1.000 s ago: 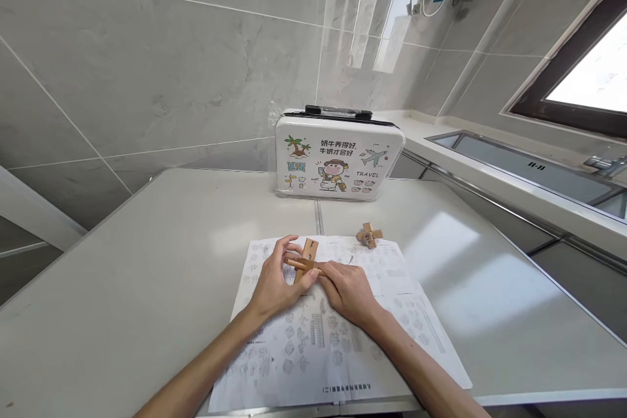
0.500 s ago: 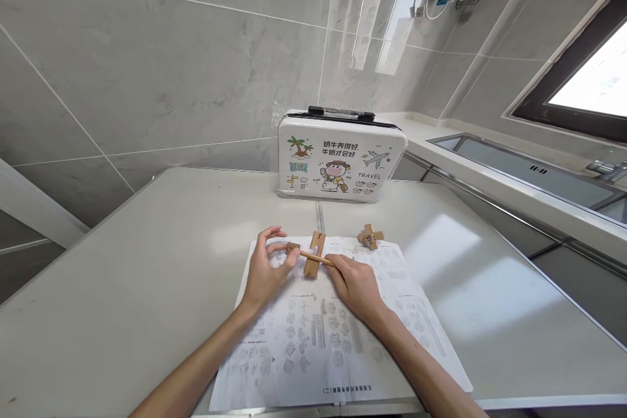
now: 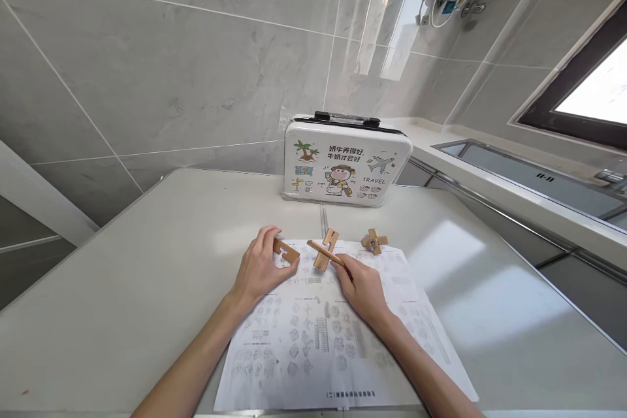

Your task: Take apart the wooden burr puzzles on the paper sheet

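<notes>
My left hand [image 3: 262,268] is closed on a notched wooden puzzle piece [image 3: 287,251], thumb at one end and fingers at the other. Its cut-out shows between them. My right hand [image 3: 361,282] grips the near end of a narrow wooden piece [image 3: 319,248]. That piece crosses a second, wider notched wooden piece [image 3: 332,238], which has dark marks at its ends. I cannot tell whether the two are locked together. Farther right, a cross-shaped wooden assembly [image 3: 375,241] sits at the top edge of the printed paper sheet [image 3: 343,366], apart from my hands.
A white cartoon-printed case [image 3: 345,160] stands upright at the back of the pale table [image 3: 161,287]. On the right runs a counter with an inset sink [image 3: 529,170] and a faucet [image 3: 611,177]. Grey tiled walls [image 3: 196,65] close off the back.
My left hand has drawn left, away from the crossed pieces, and its notched piece now shows its broad face. The narrow piece in my right hand has tilted, its far end higher.
</notes>
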`<state>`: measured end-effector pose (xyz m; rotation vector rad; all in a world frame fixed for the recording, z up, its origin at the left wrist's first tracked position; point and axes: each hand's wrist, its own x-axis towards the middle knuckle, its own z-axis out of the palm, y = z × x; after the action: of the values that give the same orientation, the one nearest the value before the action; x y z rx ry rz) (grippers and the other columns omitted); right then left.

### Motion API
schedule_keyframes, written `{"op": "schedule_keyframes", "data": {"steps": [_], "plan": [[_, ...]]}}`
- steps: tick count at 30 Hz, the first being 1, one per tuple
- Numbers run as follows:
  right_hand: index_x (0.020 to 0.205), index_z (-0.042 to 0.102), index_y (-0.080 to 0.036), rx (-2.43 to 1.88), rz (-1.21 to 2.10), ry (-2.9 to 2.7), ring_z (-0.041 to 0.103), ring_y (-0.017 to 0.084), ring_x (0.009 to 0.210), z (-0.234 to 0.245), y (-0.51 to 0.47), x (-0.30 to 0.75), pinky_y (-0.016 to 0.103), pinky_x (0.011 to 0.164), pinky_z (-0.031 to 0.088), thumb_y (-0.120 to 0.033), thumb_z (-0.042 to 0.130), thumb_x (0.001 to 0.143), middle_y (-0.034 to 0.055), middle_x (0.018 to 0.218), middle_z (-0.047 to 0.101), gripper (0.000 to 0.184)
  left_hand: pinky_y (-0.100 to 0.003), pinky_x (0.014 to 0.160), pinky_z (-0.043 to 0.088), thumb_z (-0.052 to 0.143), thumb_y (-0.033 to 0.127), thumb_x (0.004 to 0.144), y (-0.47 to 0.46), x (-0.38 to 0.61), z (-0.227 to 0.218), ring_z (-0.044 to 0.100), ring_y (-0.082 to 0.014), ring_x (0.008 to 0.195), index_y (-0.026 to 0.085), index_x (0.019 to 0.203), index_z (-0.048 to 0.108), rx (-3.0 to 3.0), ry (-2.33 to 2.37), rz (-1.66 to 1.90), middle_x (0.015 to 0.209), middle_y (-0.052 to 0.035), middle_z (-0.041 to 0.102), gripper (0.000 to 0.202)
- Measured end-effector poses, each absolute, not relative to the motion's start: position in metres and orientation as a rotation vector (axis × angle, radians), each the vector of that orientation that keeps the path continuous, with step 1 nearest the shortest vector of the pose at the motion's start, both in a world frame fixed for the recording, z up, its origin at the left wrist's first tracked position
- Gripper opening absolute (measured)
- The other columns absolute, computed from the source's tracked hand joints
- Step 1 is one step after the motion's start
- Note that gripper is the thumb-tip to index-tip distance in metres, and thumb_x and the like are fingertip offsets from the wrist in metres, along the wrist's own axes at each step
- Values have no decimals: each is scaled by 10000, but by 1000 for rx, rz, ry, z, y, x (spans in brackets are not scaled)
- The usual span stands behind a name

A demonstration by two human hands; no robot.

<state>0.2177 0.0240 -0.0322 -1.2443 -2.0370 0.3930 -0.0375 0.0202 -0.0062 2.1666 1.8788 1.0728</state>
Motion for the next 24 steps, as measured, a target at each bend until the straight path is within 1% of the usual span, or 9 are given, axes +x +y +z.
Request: {"op": "schedule_keyframes", "data": {"steps": [2,6,10,13,16,18,20,22,24], "plan": [[1040,700,-225,-1241,399,-2029,698,199,721,-33,24,218,278,639,446,-339,439,1093,36,842,756,290,-449,922,570,736,391,809,22,-41,-6,695,-285,970,241,1225,610,2233,1859,1017,1283,-101,638,460],[1043,699,-228,-1236,405,-2025,683,195,693,-35,24,218,282,625,440,-352,443,1094,31,832,755,289,-500,1024,542,706,354,831,24,-46,-10,664,-338,1145,251,1106,688,2291,1836,977,1265,-101,660,294],[1047,700,-232,-1238,418,-2028,685,196,699,-35,24,218,284,626,437,-350,455,1091,26,832,755,276,-515,1053,542,678,345,861,25,-48,-14,650,-344,1195,253,1088,719,2298,1812,955,1292,-109,656,248],[1039,700,-233,-1224,426,-2037,681,196,696,-35,24,218,284,626,438,-354,451,1092,27,828,752,282,-543,1099,513,673,328,867,25,-48,-16,628,-351,1233,255,1126,708,2282,1798,960,1306,-114,652,271],[1032,698,-233,-1199,434,-2056,672,195,687,-35,24,217,284,627,438,-360,442,1095,27,822,748,292,-593,1214,393,706,299,840,23,-46,-12,539,-367,1370,255,1260,653,2295,1738,1000,1388,-112,621,426],[1048,696,-233,-1176,447,-2069,683,197,711,-34,24,217,281,638,442,-352,442,1094,32,851,755,285,-587,1246,352,745,330,828,19,-43,-8,461,-367,1459,259,1390,576,2313,1620,992,1498,-115,556,591],[1055,693,-232,-1146,470,-2091,687,198,725,-33,22,216,278,647,444,-338,443,1094,34,864,755,275,-562,1230,384,795,405,814,14,-38,-2,422,-367,1494,277,1514,466,2285,1468,956,1592,-122,474,785],[1030,690,-232,-1109,501,-2120,674,193,710,-32,21,216,276,647,442,-329,446,1093,29,840,741,269,-556,1209,412,863,488,759,9,-33,3,420,-374,1497,305,1592,364,2215,1353,917,1636,-123,427,988],[998,686,-232,-1074,537,-2148,660,188,697,-30,19,215,276,651,442,-326,456,1091,26,815,727,266,-568,1189,431,929,537,668,6,-30,6,450,-388,1473,336,1609,341,2132,1297,899,1639,-118,428,1127]]}}
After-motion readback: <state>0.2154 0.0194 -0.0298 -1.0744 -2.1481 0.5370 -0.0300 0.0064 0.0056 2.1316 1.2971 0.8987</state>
